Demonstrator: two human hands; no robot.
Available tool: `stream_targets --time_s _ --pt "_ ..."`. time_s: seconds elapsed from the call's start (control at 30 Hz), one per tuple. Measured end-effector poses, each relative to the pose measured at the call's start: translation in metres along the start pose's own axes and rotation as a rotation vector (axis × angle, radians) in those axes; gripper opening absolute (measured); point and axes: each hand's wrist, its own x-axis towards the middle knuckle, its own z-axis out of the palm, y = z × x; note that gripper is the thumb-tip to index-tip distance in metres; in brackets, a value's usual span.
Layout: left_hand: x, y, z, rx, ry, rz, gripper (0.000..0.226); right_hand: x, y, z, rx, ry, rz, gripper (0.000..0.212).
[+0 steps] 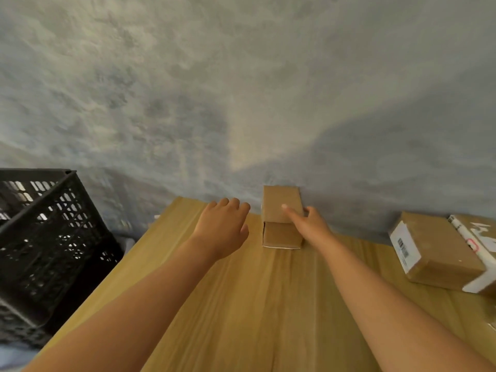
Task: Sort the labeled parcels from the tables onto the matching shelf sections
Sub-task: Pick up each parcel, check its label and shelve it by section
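Note:
A small brown cardboard parcel (279, 210) lies on the wooden table (263, 304) at its far edge, against the grey wall. My right hand (308, 224) grips it from the right side, thumb stretched across its top and fingers round its far right side. My left hand (222, 226) hovers just left of the parcel, fingers relaxed and holding nothing, a small gap between it and the box. A larger brown parcel (434, 251) with a white barcode label lies at the table's right.
A black plastic lattice crate (45, 237) stands on the floor left of the table. Another parcel with white tape and a marker-like white stick (467, 232) sits at the far right edge. The grey plastered wall (241, 89) rises behind the table.

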Motion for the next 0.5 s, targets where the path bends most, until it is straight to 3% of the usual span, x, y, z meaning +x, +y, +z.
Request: stream_targets --time_s 0.13,0.33,0.5 --pt "0.008 -0.016 0.012 -0.040 -0.011 0.008 0.037 0.014 0.005 0.007 0.086 -0.083 0.080 0.102" --pt "0.012 -0.029 0.022 -0.085 -0.048 0.015 0.036 0.005 0.000 0.008 0.151 -0.181 0.048 0.061" --pt "0.006 -0.036 0.027 -0.115 -0.080 0.020 0.038 -0.007 -0.004 0.020 0.173 -0.141 0.037 0.065"
